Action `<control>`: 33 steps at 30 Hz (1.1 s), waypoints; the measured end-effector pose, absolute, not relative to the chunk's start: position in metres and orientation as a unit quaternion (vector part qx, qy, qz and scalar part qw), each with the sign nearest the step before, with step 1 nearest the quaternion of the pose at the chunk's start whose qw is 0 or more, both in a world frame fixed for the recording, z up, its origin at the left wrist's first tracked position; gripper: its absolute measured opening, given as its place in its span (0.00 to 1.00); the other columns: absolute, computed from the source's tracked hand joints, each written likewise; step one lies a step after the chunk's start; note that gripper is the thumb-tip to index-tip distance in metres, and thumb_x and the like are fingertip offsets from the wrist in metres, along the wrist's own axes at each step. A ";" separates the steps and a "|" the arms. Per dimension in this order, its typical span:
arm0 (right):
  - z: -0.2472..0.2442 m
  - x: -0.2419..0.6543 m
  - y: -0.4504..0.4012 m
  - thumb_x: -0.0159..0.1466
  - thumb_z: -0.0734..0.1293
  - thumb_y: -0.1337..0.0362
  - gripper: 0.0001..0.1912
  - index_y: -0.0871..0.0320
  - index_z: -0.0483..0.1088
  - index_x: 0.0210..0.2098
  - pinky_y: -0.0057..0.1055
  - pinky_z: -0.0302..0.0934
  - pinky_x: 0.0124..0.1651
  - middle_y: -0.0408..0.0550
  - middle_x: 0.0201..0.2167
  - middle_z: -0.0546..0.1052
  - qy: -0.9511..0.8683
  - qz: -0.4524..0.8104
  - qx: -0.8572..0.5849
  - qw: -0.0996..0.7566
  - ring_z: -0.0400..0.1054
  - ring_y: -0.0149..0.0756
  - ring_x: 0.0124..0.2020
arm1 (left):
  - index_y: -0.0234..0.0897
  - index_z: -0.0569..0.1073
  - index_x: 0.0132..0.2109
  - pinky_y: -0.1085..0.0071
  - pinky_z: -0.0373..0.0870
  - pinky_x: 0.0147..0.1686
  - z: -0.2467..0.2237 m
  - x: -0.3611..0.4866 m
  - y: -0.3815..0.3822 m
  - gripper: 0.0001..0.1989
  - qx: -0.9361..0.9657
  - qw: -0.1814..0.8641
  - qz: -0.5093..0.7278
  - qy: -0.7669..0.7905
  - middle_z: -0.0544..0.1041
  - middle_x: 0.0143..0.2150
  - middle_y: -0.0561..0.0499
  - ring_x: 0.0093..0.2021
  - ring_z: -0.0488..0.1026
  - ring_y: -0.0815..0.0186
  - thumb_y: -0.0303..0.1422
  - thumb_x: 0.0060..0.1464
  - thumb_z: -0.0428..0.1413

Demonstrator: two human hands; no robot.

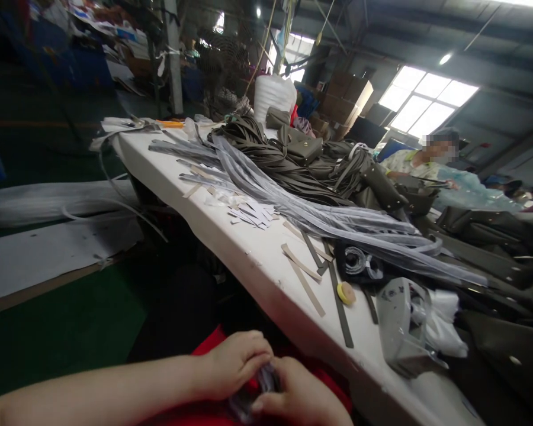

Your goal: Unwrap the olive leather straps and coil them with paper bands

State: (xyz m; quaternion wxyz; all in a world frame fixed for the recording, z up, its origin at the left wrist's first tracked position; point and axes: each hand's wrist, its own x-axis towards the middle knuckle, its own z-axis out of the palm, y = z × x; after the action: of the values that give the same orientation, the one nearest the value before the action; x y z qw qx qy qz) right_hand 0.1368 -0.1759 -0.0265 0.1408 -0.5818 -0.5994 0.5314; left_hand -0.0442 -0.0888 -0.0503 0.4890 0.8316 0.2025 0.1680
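Note:
Low in the view, close to my body, both hands meet around a greyish, partly see-through bundle (267,378), which looks like a rolled strip in plastic. My left hand (240,362) has its fingers curled over the bundle's upper side. From the right, my right hand (295,390) closes on the same bundle with thumb and fingers. Red cloth (213,341) lies beneath them. On the table (244,266) beyond are long plastic-wrapped strips (293,207), dark strips (266,157), small white slips (254,214) and a yellow tape roll (346,293).
A white tissue box (402,325) stands at the table's right part, near dark olive bags (501,349). Another person (426,157) is across the table. A metal post (173,59) rises behind the far end. Plastic-wrapped rolls (48,201) lie on the floor at left.

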 end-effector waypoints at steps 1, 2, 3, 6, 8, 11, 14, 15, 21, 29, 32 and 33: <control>-0.027 0.136 -0.178 0.50 0.75 0.60 0.17 0.54 0.78 0.40 0.25 0.58 0.29 0.41 0.32 0.80 -0.601 0.529 -0.589 0.107 0.71 0.37 0.31 | 0.38 0.76 0.39 0.73 0.70 0.39 -0.058 -0.047 -0.094 0.21 0.834 0.492 0.150 0.202 0.76 0.36 0.48 0.36 0.73 0.66 0.41 0.66 0.41; -0.025 0.137 -0.177 0.48 0.77 0.59 0.18 0.54 0.78 0.38 0.24 0.57 0.28 0.41 0.31 0.80 -0.601 0.527 -0.594 0.086 0.72 0.37 0.30 | 0.38 0.76 0.40 0.74 0.70 0.39 -0.065 -0.048 -0.097 0.21 0.832 0.498 0.133 0.204 0.77 0.37 0.48 0.36 0.73 0.66 0.42 0.66 0.40; -0.022 0.140 -0.174 0.47 0.77 0.59 0.18 0.54 0.78 0.38 0.24 0.57 0.28 0.41 0.31 0.80 -0.600 0.518 -0.604 0.085 0.72 0.37 0.30 | 0.38 0.76 0.40 0.74 0.70 0.40 -0.069 -0.049 -0.099 0.22 0.831 0.503 0.117 0.206 0.77 0.37 0.48 0.37 0.74 0.66 0.42 0.66 0.41; -0.008 0.159 -0.144 0.56 0.72 0.57 0.12 0.56 0.75 0.38 0.26 0.62 0.33 0.44 0.31 0.80 -0.603 0.419 -0.654 0.182 0.72 0.37 0.33 | 0.38 0.77 0.40 0.75 0.70 0.40 -0.068 -0.048 -0.097 0.22 0.835 0.508 0.091 0.188 0.78 0.38 0.48 0.38 0.75 0.66 0.43 0.67 0.41; -0.002 0.179 -0.112 0.64 0.63 0.57 0.12 0.57 0.74 0.39 0.29 0.64 0.40 0.48 0.35 0.79 -0.606 0.281 -0.705 0.239 0.73 0.38 0.37 | 0.37 0.78 0.40 0.75 0.70 0.41 -0.060 -0.046 -0.094 0.24 0.840 0.508 0.093 0.164 0.79 0.38 0.47 0.38 0.75 0.66 0.43 0.67 0.40; -0.007 0.205 -0.067 0.67 0.59 0.62 0.14 0.60 0.72 0.46 0.31 0.62 0.47 0.53 0.43 0.77 -0.608 0.060 -0.772 0.177 0.72 0.40 0.43 | 0.37 0.79 0.42 0.75 0.70 0.41 -0.052 -0.045 -0.092 0.25 0.841 0.511 0.104 0.147 0.79 0.38 0.46 0.39 0.75 0.65 0.43 0.67 0.39; -0.021 0.220 -0.040 0.65 0.61 0.66 0.13 0.62 0.72 0.47 0.35 0.59 0.52 0.57 0.45 0.76 -0.609 -0.023 -0.785 0.107 0.69 0.44 0.48 | 0.36 0.79 0.43 0.74 0.71 0.42 -0.055 -0.049 -0.091 0.25 0.834 0.519 0.107 0.155 0.79 0.39 0.45 0.40 0.76 0.64 0.44 0.67 0.40; -0.025 0.222 -0.036 0.65 0.61 0.66 0.12 0.61 0.73 0.45 0.35 0.58 0.52 0.57 0.44 0.76 -0.615 -0.028 -0.782 0.096 0.68 0.45 0.48 | 0.37 0.79 0.43 0.74 0.71 0.43 -0.057 -0.050 -0.091 0.25 0.830 0.525 0.107 0.157 0.80 0.40 0.45 0.40 0.76 0.64 0.44 0.66 0.40; -0.033 0.228 -0.030 0.68 0.58 0.70 0.14 0.60 0.75 0.38 0.33 0.57 0.48 0.55 0.38 0.77 -0.649 -0.055 -0.759 0.030 0.70 0.42 0.43 | 0.38 0.79 0.45 0.74 0.72 0.43 -0.066 -0.054 -0.089 0.24 0.785 0.589 0.081 0.175 0.81 0.43 0.47 0.43 0.77 0.64 0.47 0.65 0.43; -0.019 0.236 -0.055 0.70 0.54 0.67 0.16 0.58 0.69 0.52 0.29 0.57 0.41 0.52 0.47 0.77 -0.596 -0.093 -0.795 0.056 0.72 0.37 0.42 | 0.39 0.79 0.45 0.76 0.72 0.39 -0.069 -0.054 -0.091 0.24 0.750 0.627 0.052 0.205 0.81 0.43 0.49 0.41 0.78 0.64 0.49 0.63 0.45; -0.019 0.240 -0.076 0.70 0.57 0.64 0.14 0.58 0.73 0.46 0.30 0.55 0.38 0.50 0.42 0.78 -0.600 -0.124 -0.788 0.064 0.71 0.38 0.38 | 0.38 0.79 0.45 0.76 0.71 0.36 -0.070 -0.053 -0.093 0.25 0.735 0.642 0.045 0.215 0.81 0.42 0.49 0.40 0.78 0.65 0.50 0.63 0.45; -0.020 0.241 -0.083 0.70 0.58 0.64 0.13 0.58 0.74 0.42 0.30 0.55 0.38 0.50 0.39 0.79 -0.606 -0.133 -0.782 0.060 0.71 0.38 0.37 | 0.37 0.79 0.44 0.76 0.71 0.36 -0.069 -0.053 -0.094 0.25 0.736 0.640 0.046 0.215 0.81 0.42 0.49 0.40 0.77 0.65 0.50 0.63 0.45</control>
State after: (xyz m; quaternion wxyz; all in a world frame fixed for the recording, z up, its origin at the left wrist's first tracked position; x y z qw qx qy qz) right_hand 0.2406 -0.0834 -0.0202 0.0596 -0.7818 -0.6063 -0.1326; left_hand -0.0528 -0.0938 -0.0691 0.6402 0.7362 0.2147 0.0465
